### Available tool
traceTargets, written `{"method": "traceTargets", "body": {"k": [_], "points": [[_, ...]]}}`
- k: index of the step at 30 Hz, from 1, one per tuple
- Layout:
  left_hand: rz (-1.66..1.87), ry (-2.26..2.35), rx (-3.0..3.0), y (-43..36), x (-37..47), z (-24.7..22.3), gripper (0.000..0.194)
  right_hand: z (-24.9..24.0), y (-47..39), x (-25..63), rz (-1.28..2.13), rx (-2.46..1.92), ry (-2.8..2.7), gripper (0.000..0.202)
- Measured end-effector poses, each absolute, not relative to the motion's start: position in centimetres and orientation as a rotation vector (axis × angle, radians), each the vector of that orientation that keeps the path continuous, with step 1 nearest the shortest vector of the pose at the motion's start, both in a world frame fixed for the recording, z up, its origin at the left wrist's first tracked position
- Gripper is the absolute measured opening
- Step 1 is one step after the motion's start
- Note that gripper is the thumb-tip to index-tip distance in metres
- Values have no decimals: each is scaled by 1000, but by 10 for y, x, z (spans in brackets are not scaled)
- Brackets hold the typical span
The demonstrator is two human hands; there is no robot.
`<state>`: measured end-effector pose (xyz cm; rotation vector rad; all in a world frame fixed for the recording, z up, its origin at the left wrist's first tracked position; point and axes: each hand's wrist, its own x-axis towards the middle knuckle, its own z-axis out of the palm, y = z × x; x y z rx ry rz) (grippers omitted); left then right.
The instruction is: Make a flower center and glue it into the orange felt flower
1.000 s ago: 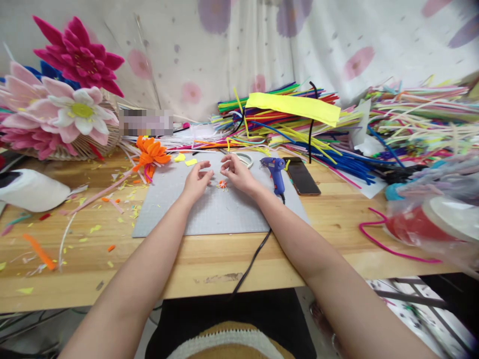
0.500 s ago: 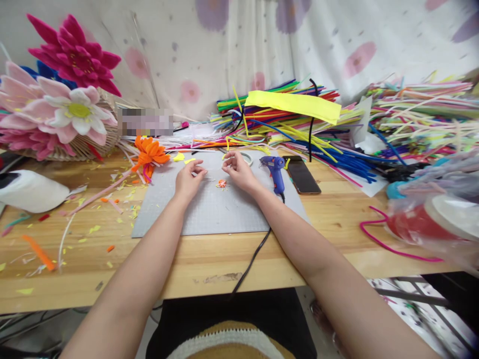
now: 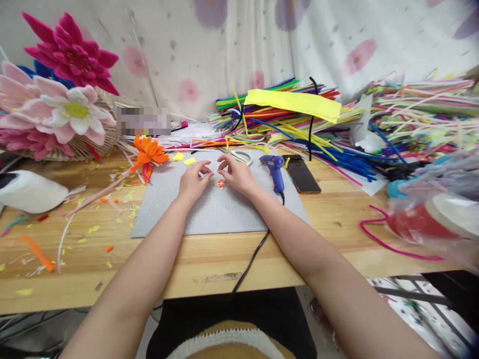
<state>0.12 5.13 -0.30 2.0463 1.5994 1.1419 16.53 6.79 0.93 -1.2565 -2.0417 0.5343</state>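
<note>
On the grey cutting mat (image 3: 220,219) lies a tiny orange, white and yellow spiky flower-like piece (image 3: 221,184), between and just below my hands. My left hand (image 3: 194,182) hovers to its left, thumb and fingers curled together in a pinch. Facing it from the right, my right hand (image 3: 238,174) is bent the same way, its fingertips close to the left ones. Whatever fine thing the fingertips may hold is too small to make out. White-handled scissors (image 3: 243,157) lie behind my right hand. A blue glue gun (image 3: 276,174) rests on the mat's right side.
A phone (image 3: 304,174) lies right of the glue gun, whose black cord (image 3: 251,262) crosses the table's front edge. An orange fuzzy flower (image 3: 149,153) and scattered scraps are at left. Bundles of pipe cleaners (image 3: 337,144) line the back. A red spool (image 3: 419,219) stands at right.
Both hands have come closer together over the small piece, my left one moving right and my right one slightly left. The fingertips are now nearly meeting.
</note>
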Motion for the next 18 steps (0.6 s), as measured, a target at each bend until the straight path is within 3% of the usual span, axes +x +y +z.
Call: {"method": "traceTargets", "body": {"k": [7,13,18], "points": [[1095,1644,2088,50,1,-1,34,7,66,169,530,-1116,-2096,43],[1052,1632,2151,49,3,-2,36,7,64,164,477,-1186,-2083,21],[1088,1745,2098,53,-5,-4,34,3,68,169,570,-1184,-1848,17]]}}
